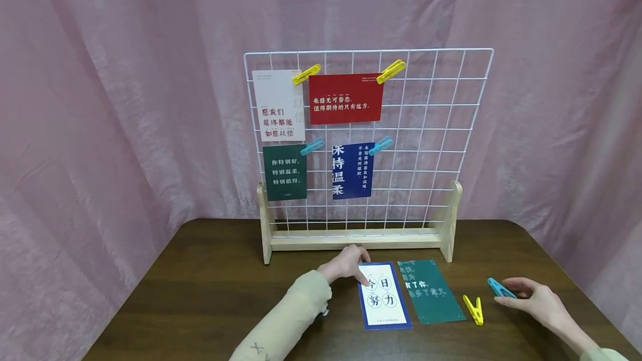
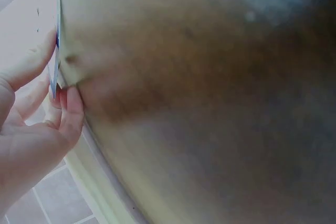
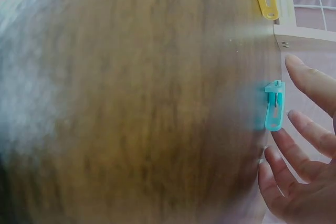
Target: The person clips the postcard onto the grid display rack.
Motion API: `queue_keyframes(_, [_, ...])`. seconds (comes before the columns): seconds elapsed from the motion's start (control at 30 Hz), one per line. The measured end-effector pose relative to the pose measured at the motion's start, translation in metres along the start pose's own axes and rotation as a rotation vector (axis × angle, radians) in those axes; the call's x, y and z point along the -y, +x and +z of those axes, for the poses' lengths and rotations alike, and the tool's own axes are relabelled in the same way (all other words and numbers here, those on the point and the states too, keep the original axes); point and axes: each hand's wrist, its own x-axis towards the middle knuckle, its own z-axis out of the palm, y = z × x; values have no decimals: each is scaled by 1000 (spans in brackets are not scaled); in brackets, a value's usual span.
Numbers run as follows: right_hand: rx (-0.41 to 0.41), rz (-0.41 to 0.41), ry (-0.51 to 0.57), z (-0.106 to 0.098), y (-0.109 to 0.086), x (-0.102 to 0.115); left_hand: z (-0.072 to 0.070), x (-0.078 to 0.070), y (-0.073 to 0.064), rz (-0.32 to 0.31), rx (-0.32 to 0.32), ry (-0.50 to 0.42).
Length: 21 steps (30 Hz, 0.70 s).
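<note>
My left hand [image 1: 346,263] is at the top left corner of a white card with a blue border [image 1: 385,305], which bears large dark characters. In the left wrist view this card [image 2: 54,80] appears edge-on between thumb and fingers. My right hand [image 1: 544,302] reaches around a blue clothespin [image 1: 500,288] on the table. The right wrist view shows the clothespin [image 3: 274,109] between the spread thumb and fingers, with a gap to the thumb. Between the hands lie a green card [image 1: 433,299] and a yellow clothespin [image 1: 473,311].
Behind the cards, a white wire grid [image 1: 426,127] stands in a wooden base [image 1: 356,243]. Clipped to it are a white card [image 1: 271,93], a red card [image 1: 346,116], a green card [image 1: 286,191] and a blue card [image 1: 353,177]. Pink curtains hang behind the brown table [image 1: 210,277].
</note>
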Motion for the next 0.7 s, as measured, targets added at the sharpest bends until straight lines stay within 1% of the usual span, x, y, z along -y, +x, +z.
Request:
queue_keyframes(0.17, [0,5,-7,0,1,-1,-7,-2,0,27,1,-27])
queue_keyframes(0.37, [-13,18,-27,2,1,-3,-16,-2,-1,-6,15,-120])
queue_keyframes(0.43, [-13,26,-34,2,1,-4,-19,-1,-2,-6,20,-148])
queue_keyframes(0.53, [0,37,-38,2,2,-4,-24,-1,-3,7,24,-178])
queue_keyframes(0.7, [26,56,-31,0,3,-3,-29,-1,-4,-14,28,-247])
